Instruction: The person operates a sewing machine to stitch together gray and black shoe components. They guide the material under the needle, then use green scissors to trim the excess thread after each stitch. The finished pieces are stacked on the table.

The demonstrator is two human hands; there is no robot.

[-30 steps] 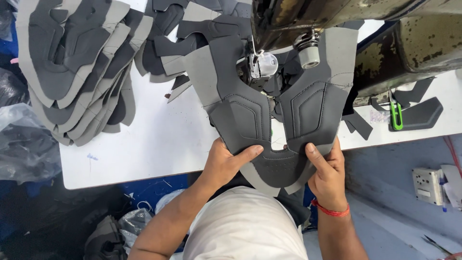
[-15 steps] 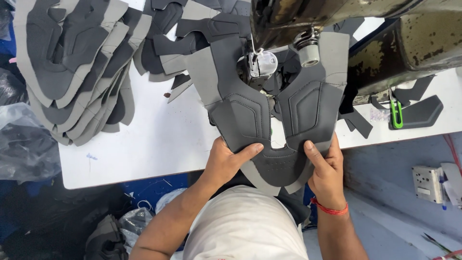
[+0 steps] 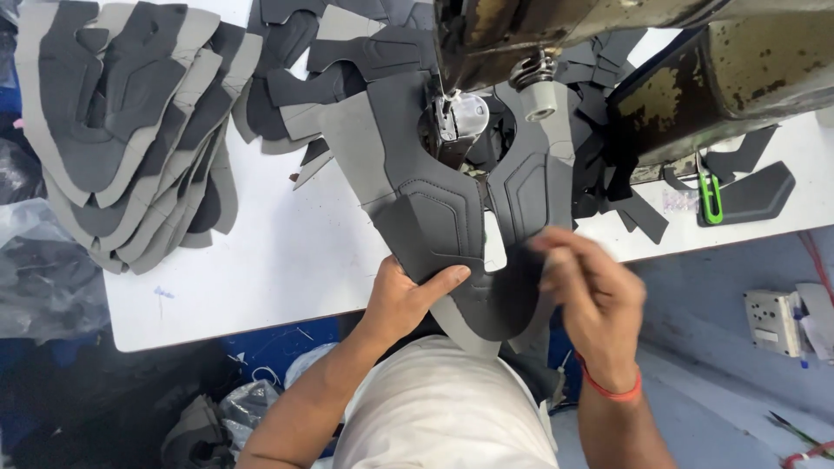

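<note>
A white surface [image 3: 287,260] lies under my view, with dark blue floor and crumpled plastic bags [image 3: 39,260] below its near edge. Along the top runs the worn, rust-flecked body of a sewing machine [image 3: 695,61], its presser foot [image 3: 458,122] standing over the work. The grey and black shoe upper [image 3: 434,208] lies beneath that foot and hangs toward me over the surface edge. My left hand [image 3: 404,300] grips its lower left part, thumb on top and fingers curled underneath, pinching the material. My right hand [image 3: 591,295] is blurred, hovering at the lower right part of the upper; its fingers look loosely bent, and I cannot tell whether they touch the piece. A red band [image 3: 612,389] circles that wrist. To the far left sits a fanned stack of cut pieces [image 3: 122,130] in the same greys. On the right, beside the machine, lies a green thread snipper [image 3: 711,195] next to a dark cut piece [image 3: 757,193].
</note>
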